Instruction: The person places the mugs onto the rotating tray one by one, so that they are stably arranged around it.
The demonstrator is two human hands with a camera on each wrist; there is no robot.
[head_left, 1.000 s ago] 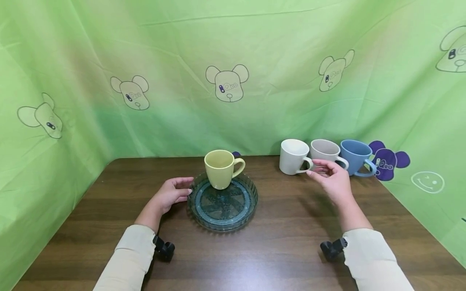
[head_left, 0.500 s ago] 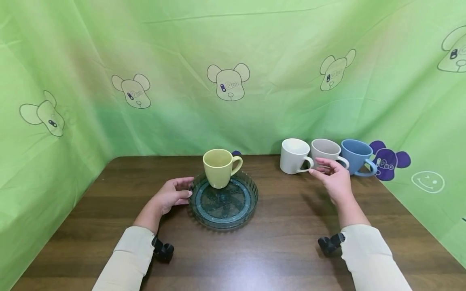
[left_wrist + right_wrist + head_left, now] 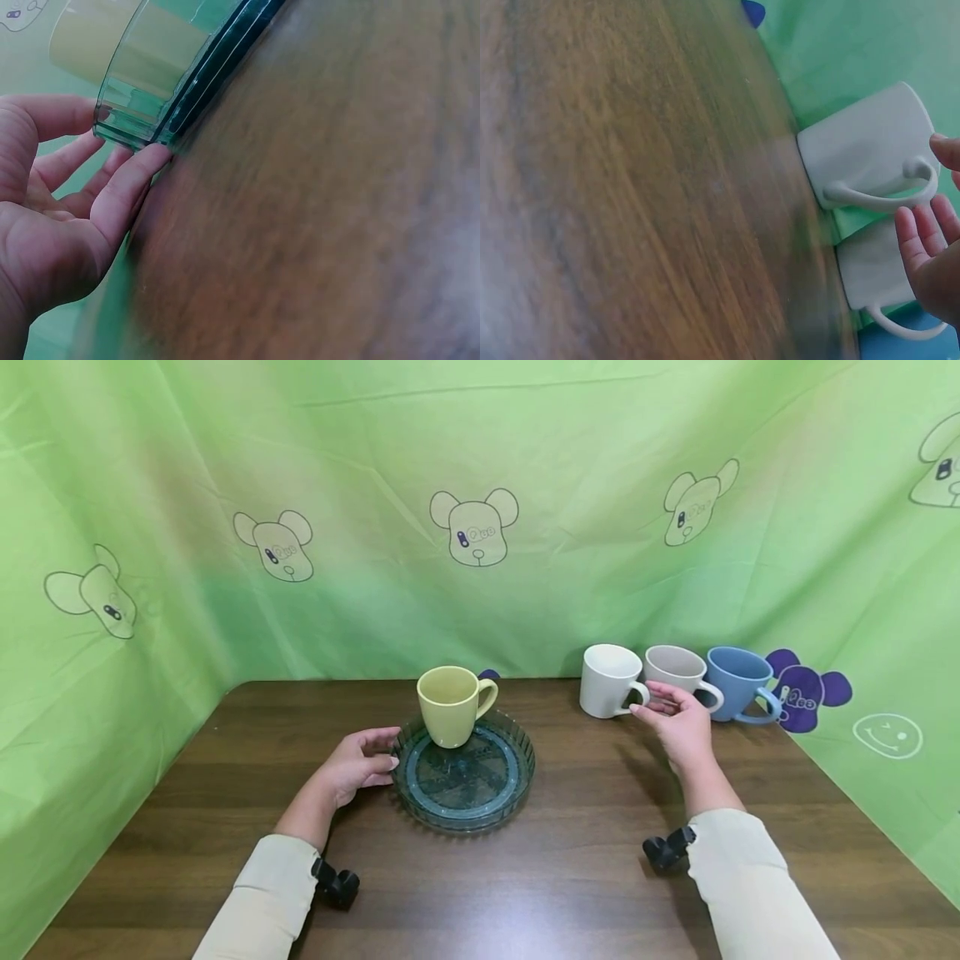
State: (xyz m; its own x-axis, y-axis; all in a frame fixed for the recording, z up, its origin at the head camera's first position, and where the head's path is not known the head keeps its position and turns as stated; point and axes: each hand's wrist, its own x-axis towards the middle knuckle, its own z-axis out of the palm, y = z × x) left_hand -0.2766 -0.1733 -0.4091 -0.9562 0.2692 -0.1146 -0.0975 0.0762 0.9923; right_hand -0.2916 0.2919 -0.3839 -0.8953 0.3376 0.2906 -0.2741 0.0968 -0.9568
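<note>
On the table stands a green-tinted clear glass dish (image 3: pixel 462 824) with a ribbed wall. A yellow mug (image 3: pixel 448 710) stands upright in its back part, handle pointing right. My left hand (image 3: pixel 356 768) touches the dish's left side. In the left wrist view its index finger reaches the rim and the thumb meets the base edge. My right hand (image 3: pixel 681 727) is at the handle of a white mug (image 3: pixel 606 685). In the right wrist view the thumb and the fingertips (image 3: pixel 907 225) lie on opposite sides of that handle, fingers fairly straight.
A pale grey mug (image 3: pixel 671 664) and a blue mug (image 3: pixel 731 681) stand in a row right of the white mug, close behind my right hand. A green printed cloth (image 3: pixel 360 610) hangs along the back and sides of the wooden table (image 3: pixel 570 877).
My right hand has moved slightly left, closer around the white mug's handle. The left hand stays at the dish, and the mugs hold their places as the head view shifts a little.
</note>
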